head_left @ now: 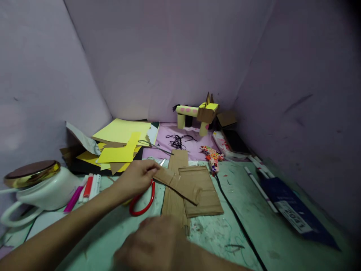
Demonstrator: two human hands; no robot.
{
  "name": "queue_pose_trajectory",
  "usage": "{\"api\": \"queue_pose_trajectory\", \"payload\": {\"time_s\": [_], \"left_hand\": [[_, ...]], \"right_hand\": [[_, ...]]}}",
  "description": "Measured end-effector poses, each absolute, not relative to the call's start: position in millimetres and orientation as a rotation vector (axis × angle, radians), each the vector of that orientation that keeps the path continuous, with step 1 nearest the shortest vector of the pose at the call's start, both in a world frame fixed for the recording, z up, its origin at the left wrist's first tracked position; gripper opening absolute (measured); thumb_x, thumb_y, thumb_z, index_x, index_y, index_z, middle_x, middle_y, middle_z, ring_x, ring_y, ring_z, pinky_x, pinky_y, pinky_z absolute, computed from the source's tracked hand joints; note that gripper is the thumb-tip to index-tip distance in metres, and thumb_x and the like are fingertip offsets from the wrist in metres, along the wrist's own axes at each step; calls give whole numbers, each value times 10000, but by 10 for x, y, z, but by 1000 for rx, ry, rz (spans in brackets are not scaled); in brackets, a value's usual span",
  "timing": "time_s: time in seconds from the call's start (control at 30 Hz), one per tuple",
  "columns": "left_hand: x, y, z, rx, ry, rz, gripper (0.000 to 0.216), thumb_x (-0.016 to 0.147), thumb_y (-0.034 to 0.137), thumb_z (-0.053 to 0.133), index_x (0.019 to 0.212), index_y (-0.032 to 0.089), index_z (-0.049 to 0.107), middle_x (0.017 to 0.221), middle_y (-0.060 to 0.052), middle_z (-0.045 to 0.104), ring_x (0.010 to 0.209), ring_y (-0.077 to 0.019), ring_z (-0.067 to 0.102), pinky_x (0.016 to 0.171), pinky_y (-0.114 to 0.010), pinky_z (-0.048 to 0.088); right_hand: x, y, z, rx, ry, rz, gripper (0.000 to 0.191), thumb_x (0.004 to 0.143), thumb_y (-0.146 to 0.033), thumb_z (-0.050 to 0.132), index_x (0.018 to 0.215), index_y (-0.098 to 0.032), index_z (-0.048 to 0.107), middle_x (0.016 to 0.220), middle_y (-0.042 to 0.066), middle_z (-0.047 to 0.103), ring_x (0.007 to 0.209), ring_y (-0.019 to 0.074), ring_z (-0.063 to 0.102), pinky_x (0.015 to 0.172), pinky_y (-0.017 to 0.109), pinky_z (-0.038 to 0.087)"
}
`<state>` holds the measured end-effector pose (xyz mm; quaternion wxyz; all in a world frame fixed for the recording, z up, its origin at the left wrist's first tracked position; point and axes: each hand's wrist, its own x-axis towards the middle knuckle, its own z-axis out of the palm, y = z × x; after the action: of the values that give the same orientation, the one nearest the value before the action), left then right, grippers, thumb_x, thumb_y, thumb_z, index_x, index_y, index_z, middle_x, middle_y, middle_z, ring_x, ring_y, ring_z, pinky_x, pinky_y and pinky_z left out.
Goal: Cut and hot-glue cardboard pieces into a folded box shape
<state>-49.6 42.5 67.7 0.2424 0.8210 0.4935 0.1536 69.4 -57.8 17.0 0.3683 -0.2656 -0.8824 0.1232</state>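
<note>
Your right hand (pixel 152 242) is too blurred to tell its grip; your left hand (pixel 141 175) pinches a creased brown cardboard strip (pixel 178 184), likely light, stiffish, best held by its edges.

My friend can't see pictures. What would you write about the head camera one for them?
The person's left hand holds a cardboard strip by one end over other flat cardboard pieces on a green tabletop; the right hand is blurred, nearer the camera. Red-handled scissors lie beside the left hand; at the back stands a yellow model animal with pink spots.
</note>
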Motion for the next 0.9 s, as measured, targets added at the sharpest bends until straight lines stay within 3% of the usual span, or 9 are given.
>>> {"api": "queue_pose_trajectory", "payload": {"time_s": [0.07,0.17,0.27,0.37,0.47,0.57,0.73,0.9], "left_hand": [[-385,526,549,2354,1352,386,241,812,190,425,907,165,645,877,-65,673,829,-191,591,760,-314,448],[-257,593,403,2491,1285,294,235,749,151,506,936,172,647,979,-89,660,950,-238,556,848,-370,412],[-198,560,338,2616,1161,185,331,705,149,567,1024,209,630,1079,-78,633,1056,-265,507,930,-415,358],[-200,520,349,2690,1154,159,331,725,137,538,1038,201,622,1060,-95,612,1041,-281,501,961,-480,306],[-253,520,437,2697,1242,190,211,772,113,454,851,181,637,894,-81,606,892,-248,542,902,-455,347],[-372,511,581,2620,1409,271,203,816,150,408,735,180,592,776,-55,581,710,-202,547,670,-323,407],[-606,423,716,1897,1684,853,145,750,319,570,666,201,583,598,35,566,589,-154,524,524,-217,367],[-500,315,516,900,1194,947,241,640,193,675,859,161,580,712,-7,665,633,-164,626,618,-265,500]], "right_hand": [[1052,-393,238,-991,-2163,324,197,889,-277,496,963,-211,666,748,25,698,683,159,643,625,270,493],[1525,-162,352,-1746,-1886,391,205,827,-267,561,991,-214,672,910,55,729,826,207,663,720,317,477],[1787,-54,359,-1873,-1866,471,241,725,-252,660,955,-189,692,879,74,739,801,245,670,681,330,471],[1903,-26,281,-1885,-1811,538,271,720,-276,666,976,-188,691,901,67,743,814,234,674,683,316,479],[2001,-9,240,-1906,-1711,539,299,772,-317,598,1023,-174,676,970,81,732,827,232,669,686,320,484],[2096,11,256,-1909,-1651,515,285,811,-319,527,1003,-167,673,961,80,730,802,222,663,669,312,479],[2096,2,246,-1936,-1656,496,260,823,-302,507,991,-177,661,926,73,723,803,220,655,682,311,468],[1963,-100,226,-2019,-1791,467,427,697,-311,685,1090,-154,629,1003,129,675,916,310,616,773,404,447]]}}
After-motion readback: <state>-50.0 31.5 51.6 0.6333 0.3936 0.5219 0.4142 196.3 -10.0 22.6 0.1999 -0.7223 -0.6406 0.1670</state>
